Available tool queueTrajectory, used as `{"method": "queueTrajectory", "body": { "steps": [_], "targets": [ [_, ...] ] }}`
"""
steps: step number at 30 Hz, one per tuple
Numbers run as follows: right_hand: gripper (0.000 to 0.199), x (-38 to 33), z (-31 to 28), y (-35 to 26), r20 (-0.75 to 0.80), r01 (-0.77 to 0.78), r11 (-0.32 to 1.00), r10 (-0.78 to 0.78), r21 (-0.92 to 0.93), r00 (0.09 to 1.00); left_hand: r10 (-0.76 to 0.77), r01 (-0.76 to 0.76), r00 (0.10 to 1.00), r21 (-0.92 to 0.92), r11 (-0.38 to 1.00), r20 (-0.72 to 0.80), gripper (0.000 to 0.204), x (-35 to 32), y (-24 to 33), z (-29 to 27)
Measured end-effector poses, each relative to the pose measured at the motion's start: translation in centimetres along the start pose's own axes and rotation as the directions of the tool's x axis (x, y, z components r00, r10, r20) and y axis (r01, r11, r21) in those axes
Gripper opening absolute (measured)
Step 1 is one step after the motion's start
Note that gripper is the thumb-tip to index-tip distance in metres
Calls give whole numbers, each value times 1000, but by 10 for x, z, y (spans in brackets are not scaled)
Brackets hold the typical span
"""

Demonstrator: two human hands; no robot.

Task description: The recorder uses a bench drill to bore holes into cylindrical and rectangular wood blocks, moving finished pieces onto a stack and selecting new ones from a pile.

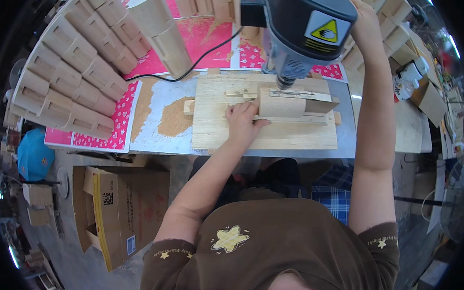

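A pale wooden block (281, 103) with a rounded side lies on a flat wooden board (216, 138), among wooden strips. My left hand (242, 119) is closed at the block's left end, fingers curled and thumb along its near side. Directly over the block stands a dark drill press (309, 15), its chuck (285, 81) pointing down close to a slotted strip (292, 93) on top. My right hand (364, 17) reaches up to the right side of the drill head. Its fingers are hidden behind the housing, so their grip does not show.
Stacked wooden blocks with recesses (63, 83) curve along the left; more stand at the back and right. A tall wooden column (160, 36) rises near a black cable (206, 62). Sawdust (175, 118) covers part of the metal table. A cardboard box (132, 202) sits below left.
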State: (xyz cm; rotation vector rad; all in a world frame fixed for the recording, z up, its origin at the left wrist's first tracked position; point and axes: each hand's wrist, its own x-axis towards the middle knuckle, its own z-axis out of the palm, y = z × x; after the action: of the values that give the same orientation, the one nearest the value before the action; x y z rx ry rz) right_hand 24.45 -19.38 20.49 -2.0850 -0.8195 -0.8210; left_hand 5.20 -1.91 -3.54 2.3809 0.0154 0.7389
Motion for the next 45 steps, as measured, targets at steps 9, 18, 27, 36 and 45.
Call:
{"method": "queueTrajectory", "body": {
  "steps": [9, 18, 27, 36, 45],
  "targets": [
    [21, -79, -34, -75, -17, -99, 995, 100, 19, 995, -31, 31, 997, 5, 1000, 70, 58, 0, -6, -3],
    [6, -188, 14, -51, -138, 54, 996, -44, 69, 989, -30, 30, 998, 12, 999, 59, 63, 1, -4, -2],
    [3, -188, 22, -34, -200, 140, 980, -111, 140, 974, -8, 9, 1000, 32, 999, -30, 61, -1, -8, 2],
    [36, -13, -4, -26, -66, -130, 991, 132, 30, 989, -78, 78, 995, 0, 997, 57, 62, -2, -3, -3],
    [37, -104, -5, 0, 344, -438, 801, 309, 409, 887, -182, 201, 977, -194, 960, 111, 43, 6, -8, 5]
  ]
}}
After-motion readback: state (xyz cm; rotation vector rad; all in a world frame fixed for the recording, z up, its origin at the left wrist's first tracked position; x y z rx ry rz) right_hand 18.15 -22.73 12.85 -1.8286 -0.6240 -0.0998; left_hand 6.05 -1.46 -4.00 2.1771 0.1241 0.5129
